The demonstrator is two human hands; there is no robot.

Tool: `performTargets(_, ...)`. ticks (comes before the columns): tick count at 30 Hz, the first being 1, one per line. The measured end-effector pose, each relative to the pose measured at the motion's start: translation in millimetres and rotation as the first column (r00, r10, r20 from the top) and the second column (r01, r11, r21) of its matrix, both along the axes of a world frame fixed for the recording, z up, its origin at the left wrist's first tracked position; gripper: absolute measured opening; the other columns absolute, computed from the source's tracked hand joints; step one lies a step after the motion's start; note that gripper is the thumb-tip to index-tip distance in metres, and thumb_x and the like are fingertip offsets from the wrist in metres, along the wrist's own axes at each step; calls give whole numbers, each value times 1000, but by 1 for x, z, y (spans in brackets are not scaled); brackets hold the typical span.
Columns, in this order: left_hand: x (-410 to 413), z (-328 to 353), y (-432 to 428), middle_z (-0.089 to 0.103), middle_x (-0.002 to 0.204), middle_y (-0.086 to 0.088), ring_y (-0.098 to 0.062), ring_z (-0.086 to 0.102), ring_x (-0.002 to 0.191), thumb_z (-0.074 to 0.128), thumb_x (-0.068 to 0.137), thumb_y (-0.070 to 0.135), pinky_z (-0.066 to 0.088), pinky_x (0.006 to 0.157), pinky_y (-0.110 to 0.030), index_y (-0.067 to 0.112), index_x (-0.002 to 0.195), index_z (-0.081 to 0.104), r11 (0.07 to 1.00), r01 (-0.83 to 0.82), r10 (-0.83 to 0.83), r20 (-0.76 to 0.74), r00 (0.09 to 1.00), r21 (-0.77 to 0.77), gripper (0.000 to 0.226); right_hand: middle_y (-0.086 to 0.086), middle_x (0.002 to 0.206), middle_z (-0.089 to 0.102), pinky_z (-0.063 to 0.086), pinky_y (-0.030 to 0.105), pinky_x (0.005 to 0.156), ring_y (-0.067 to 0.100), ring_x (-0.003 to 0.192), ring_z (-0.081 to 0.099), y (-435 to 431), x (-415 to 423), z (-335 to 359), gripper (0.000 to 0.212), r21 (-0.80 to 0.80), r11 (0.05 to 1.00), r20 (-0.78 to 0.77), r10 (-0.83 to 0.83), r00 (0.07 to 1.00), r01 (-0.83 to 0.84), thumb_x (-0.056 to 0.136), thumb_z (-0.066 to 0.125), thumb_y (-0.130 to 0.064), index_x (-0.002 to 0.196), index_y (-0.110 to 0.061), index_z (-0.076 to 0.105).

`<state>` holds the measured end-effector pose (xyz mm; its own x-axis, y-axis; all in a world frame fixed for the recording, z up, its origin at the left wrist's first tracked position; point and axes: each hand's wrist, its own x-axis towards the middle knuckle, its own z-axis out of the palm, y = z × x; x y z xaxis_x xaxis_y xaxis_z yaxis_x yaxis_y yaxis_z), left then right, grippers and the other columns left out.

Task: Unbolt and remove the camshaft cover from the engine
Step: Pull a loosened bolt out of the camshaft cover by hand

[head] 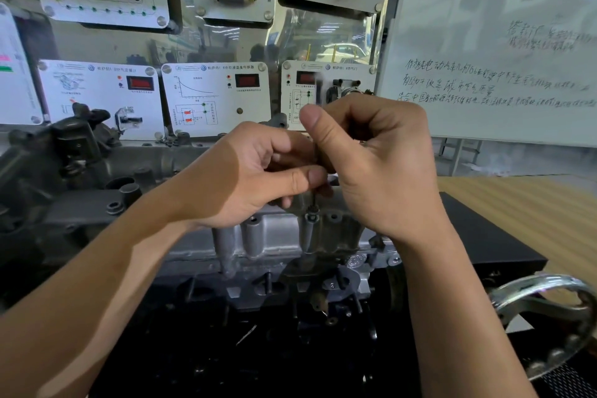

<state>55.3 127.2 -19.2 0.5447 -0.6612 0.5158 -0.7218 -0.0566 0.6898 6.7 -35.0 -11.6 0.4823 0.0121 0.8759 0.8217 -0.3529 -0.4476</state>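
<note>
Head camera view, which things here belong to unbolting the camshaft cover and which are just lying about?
Job: camshaft cover; bolt; slim tool standing on the bolt, gripped by left hand and right hand.
Lying about: whiteboard; sensor panels; handwheel.

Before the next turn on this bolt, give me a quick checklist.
1. Tip of the tool on the bolt: ok.
2. Hold of the left hand on the tool: ok, fingers pinch it.
3. Hold of the right hand: ok, curled round the tool's top.
4. Is the bolt loose: cannot tell.
5. Other bolts of the cover out: cannot tell.
</note>
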Motion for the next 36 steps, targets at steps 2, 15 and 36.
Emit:
performTargets(2, -2, 2, 3, 73, 78, 15, -2, 63, 64, 60, 92, 16, 52, 60, -16, 15, 102, 70, 997, 70, -69, -16, 997, 29, 15, -18, 53, 54, 38, 13, 53, 1, 51, 51, -2, -1, 0, 23, -54, 999, -20, 2, 1000, -3, 96, 64, -13, 73, -16, 68)
performTargets(15, -1, -3, -2, 71, 71, 0, -8, 56, 52, 78, 75, 36, 50, 50, -22, 37, 87, 76, 987, -71, 84, 82, 993, -141, 12, 4, 66, 72, 50, 23, 55, 14, 58, 66, -2, 2, -3, 13, 25, 998, -40, 65, 997, -64, 80, 81, -13, 74, -3, 75)
performTargets(36, -1, 0, 2, 73, 82, -9, -16, 61, 62, 74, 86, 23, 54, 59, -26, 22, 93, 74, 1000, -15, 14, 22, 1000, 14, 7, 9, 66, 69, 51, 40, 57, 24, 62, 64, -8, 1, -1, 22, -121, 986, -114, 101, 988, -115, 95, 65, -15, 80, -1, 75)
